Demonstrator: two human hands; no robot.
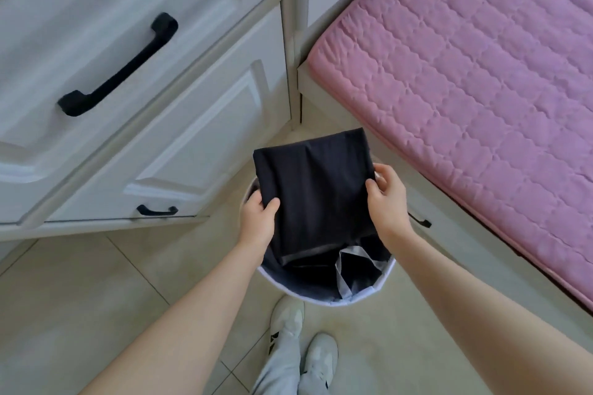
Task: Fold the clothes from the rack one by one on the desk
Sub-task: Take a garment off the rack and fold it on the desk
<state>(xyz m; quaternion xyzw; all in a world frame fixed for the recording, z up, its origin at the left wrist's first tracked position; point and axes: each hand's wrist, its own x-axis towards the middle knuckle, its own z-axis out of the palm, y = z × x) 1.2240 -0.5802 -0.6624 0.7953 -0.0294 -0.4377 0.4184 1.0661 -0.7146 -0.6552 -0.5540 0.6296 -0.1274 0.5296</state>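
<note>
A folded black garment hangs flat over a round white basket on the floor. My left hand grips its left edge, thumb on top and fingers underneath. My right hand pinches its right edge the same way. The garment's lower end dips inside the basket's rim. Dark fabric and a strip of pale translucent material lie inside the basket beneath it.
White cabinet doors with black handles fill the left and top. A bench with a pink quilted cushion runs along the right. Beige floor tiles lie below, with my white shoes near the basket.
</note>
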